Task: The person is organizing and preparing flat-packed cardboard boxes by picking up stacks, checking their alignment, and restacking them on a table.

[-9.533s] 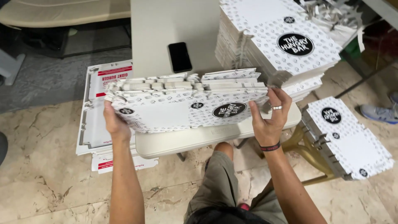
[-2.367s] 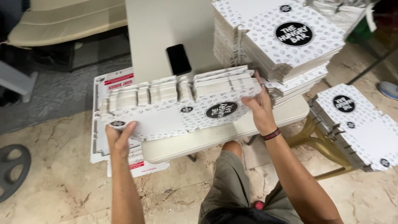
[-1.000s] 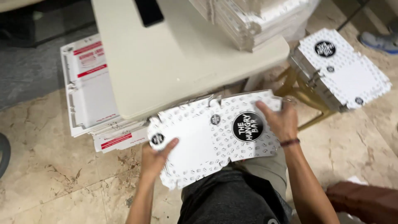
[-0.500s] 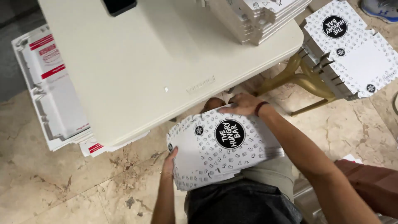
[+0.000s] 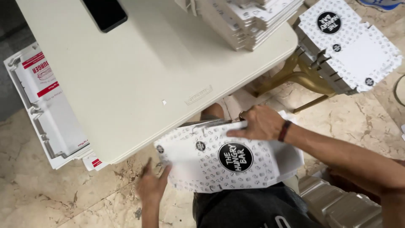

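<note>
Cardboard, a flat printed box blank (image 5: 228, 162), lies across the person's lap at lower centre of the frame, below the table (image 5: 139, 84) edge. The right hand (image 5: 259, 123) rests on its upper edge, fingers extended and pressing down. The left hand (image 5: 149, 185) touches the lower left corner, fingers spread, blurred. The blank looks unfolded, so shaping it seems barely begun. A stack of blanks (image 5: 249, 19) sits at upper centre on the table, another pile (image 5: 350, 46) at upper right, a phone (image 5: 105, 12) at upper left; much seems left.
</note>
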